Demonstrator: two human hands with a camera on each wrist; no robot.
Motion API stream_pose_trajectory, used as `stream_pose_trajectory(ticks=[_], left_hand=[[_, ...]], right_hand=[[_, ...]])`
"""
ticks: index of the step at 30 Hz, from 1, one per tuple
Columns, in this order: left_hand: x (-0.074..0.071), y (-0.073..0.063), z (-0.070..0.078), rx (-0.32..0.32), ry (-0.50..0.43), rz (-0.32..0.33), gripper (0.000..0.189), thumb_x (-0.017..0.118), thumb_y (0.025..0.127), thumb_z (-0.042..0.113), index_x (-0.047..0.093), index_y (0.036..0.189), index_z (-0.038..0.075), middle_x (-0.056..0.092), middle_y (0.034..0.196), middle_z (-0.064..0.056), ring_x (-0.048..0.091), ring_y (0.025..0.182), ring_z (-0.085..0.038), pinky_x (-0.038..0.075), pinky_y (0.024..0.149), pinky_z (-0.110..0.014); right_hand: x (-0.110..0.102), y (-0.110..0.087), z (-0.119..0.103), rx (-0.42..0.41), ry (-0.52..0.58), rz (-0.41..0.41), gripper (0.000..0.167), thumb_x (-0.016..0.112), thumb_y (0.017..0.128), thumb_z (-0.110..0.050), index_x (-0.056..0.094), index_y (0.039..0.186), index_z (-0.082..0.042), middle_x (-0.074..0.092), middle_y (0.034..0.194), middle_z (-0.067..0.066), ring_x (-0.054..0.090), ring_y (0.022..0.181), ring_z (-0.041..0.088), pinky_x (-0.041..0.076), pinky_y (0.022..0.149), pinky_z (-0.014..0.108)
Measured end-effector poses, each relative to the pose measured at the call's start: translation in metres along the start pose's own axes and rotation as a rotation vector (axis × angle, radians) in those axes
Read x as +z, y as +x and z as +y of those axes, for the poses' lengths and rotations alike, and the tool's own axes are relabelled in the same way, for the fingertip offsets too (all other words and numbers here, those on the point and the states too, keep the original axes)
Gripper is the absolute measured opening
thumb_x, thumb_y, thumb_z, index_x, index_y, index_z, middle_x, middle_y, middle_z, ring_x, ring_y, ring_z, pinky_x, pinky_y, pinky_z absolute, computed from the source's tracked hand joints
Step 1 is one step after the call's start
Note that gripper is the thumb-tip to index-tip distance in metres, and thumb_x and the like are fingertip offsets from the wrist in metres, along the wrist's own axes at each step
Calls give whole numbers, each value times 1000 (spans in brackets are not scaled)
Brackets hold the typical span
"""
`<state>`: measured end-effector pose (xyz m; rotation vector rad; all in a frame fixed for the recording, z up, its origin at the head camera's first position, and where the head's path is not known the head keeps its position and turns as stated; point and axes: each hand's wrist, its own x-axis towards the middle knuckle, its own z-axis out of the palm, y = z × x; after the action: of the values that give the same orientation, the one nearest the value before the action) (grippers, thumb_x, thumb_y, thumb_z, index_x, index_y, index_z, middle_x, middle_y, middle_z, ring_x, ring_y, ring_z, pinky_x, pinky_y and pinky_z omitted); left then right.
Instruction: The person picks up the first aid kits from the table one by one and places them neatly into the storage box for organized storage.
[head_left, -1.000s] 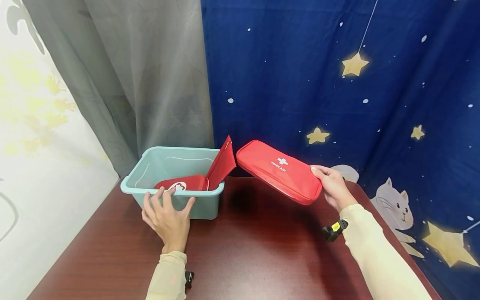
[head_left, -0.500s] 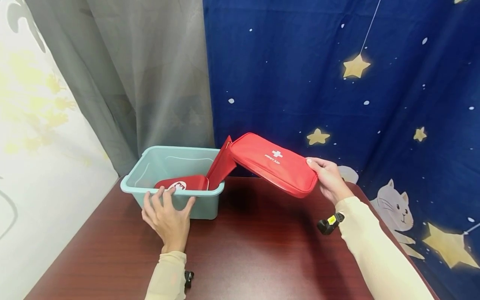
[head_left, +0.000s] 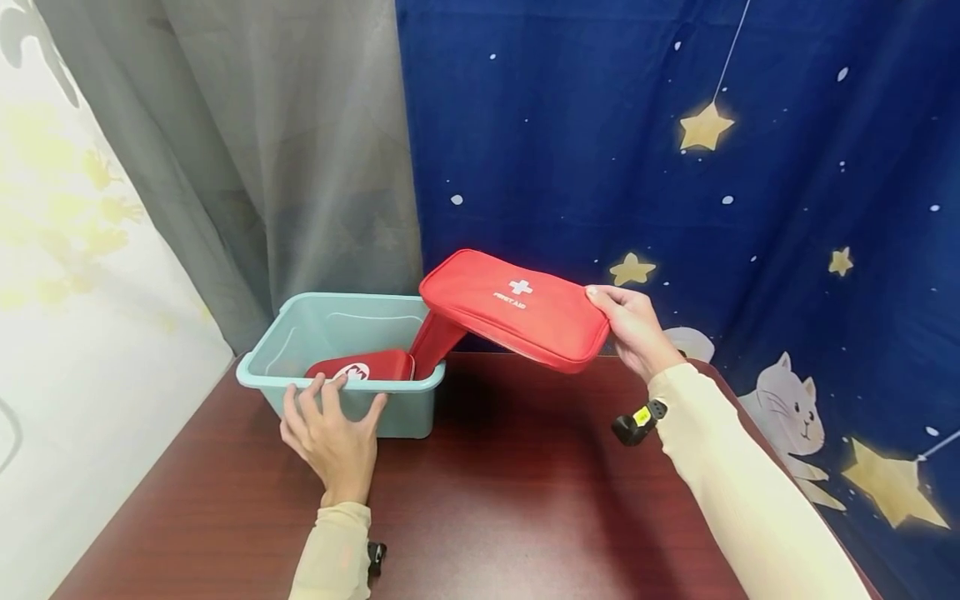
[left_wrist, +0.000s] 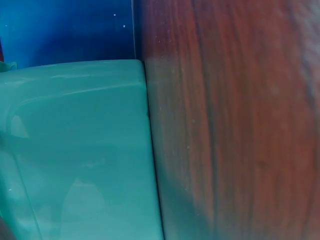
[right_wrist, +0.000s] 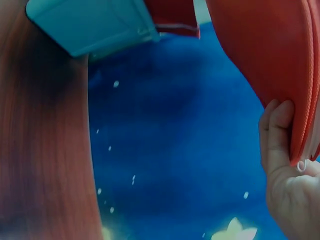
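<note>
My right hand grips the right end of a red zippered first aid pouch, thumb on top. The pouch is held in the air, its far end over the right side of a light teal plastic bin. In the right wrist view, fingers press the underside of the pouch beside its zipper. At the bin's front rim, my left hand holds on with bent fingers. Inside lies a red case with a white round emblem. A flat red pouch leans against the bin's right wall, partly hidden behind the held pouch.
The bin stands on a dark red-brown wooden table, towards its left. Behind the table hang a grey curtain and a blue curtain with stars. A white patterned surface borders the left.
My right hand has carried the first aid pouch left and slightly upward, from beside the bin to over its right edge. The left hand stays at the rim.
</note>
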<state>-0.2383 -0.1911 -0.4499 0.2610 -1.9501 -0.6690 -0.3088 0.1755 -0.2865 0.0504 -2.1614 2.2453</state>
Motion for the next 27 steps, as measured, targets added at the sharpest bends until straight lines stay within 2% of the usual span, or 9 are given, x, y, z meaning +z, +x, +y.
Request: stream_pose_trajectory(ticks=[7,10,15,21,27], left_hand=[[0,1,1,-7,-1,0,60,87,73,43,66,117,8,55,131,-15,32,140,-37,23,106,-63],[1,1,1,2,-12,28,61,90,70,41,67,115,7,56,129,-16,34,139,-38,24,104,-63],[1,1,0,9,-13,39,61,91,69,40,68,114,6,56,129,-17,35,139,-39,24,104,-63],[0,0,-1,6,-16,39,61,90,70,41,67,115,6,56,129,-17,35,138,-39,24,104,-64],[1,0,-1,8,-15,33,61,89,71,41,67,116,6,56,130,-17,34,139,-38,24,104,-63]], right_hand=[[26,0,-10,-25,-17,10,42,60,100,-17,54,134,8,67,93,0,68,75,6,57,72,22],[39,0,-12,-29,-37,19,41,60,100,-16,56,134,7,66,99,3,68,78,6,57,74,22],[58,0,-18,-31,-51,19,39,61,100,-17,58,132,4,65,108,9,68,83,9,56,79,24],[79,0,-22,-49,-50,22,34,63,99,-17,63,126,4,66,105,12,68,78,10,57,75,24],[95,0,-18,-64,-112,42,31,66,97,-19,67,121,1,68,100,10,67,77,11,56,73,23]])
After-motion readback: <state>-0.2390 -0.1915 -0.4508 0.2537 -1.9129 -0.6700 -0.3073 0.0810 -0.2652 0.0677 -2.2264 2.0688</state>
